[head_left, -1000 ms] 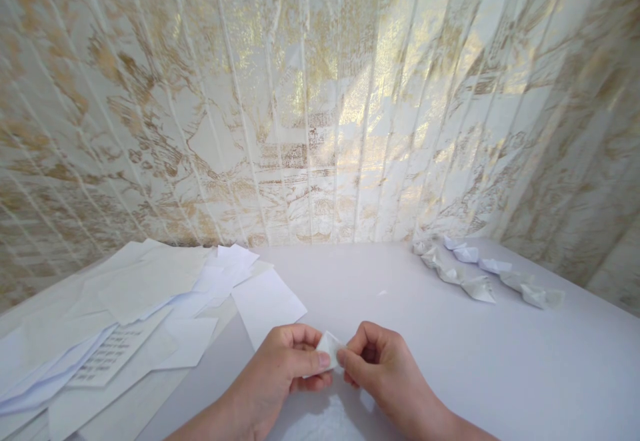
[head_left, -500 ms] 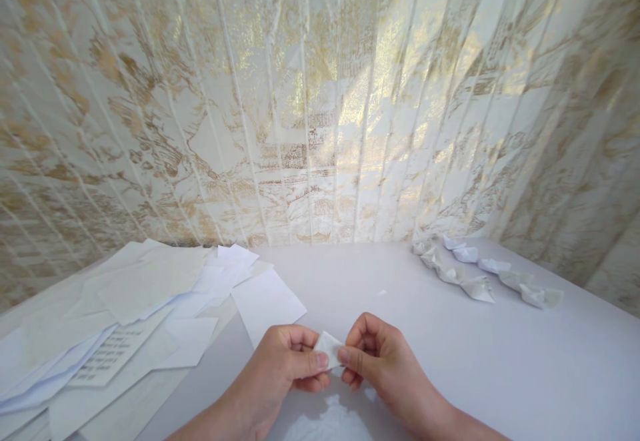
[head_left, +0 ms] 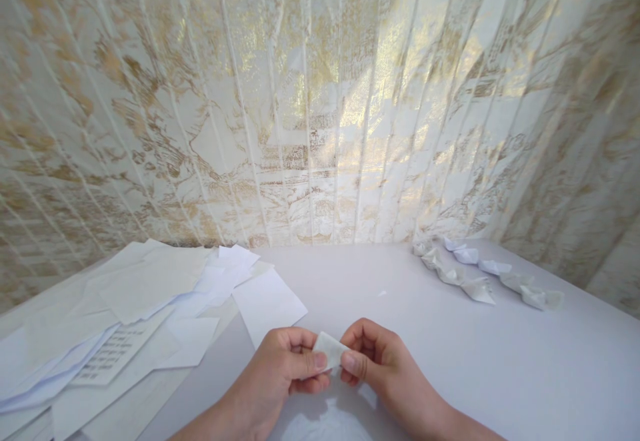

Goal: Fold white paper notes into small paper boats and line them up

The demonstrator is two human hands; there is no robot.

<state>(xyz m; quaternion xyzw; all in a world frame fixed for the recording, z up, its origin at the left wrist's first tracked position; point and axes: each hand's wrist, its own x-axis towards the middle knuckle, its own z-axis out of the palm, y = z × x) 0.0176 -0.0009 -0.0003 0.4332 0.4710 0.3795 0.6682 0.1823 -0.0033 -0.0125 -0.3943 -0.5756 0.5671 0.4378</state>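
A small folded piece of white paper (head_left: 330, 349) is held just above the white table, between my two hands. My left hand (head_left: 295, 363) pinches its left side, thumb on top and fingers curled beneath. On the other side, my right hand (head_left: 373, 357) grips the right corner between thumb and curled fingers. The paper's underside is hidden by my fingers.
Loose white sheets (head_left: 150, 277), one printed with text, lie piled on the left. Folded paper boats (head_left: 477, 289) stand in two rows at the back right. A tiny paper scrap (head_left: 383, 293) lies mid-table. A patterned curtain (head_left: 310, 107) hangs behind.
My right thumb and fingers have shifted slightly on the right corner, and more of the folded paper's top face shows. My left hand keeps nearly the same hold.
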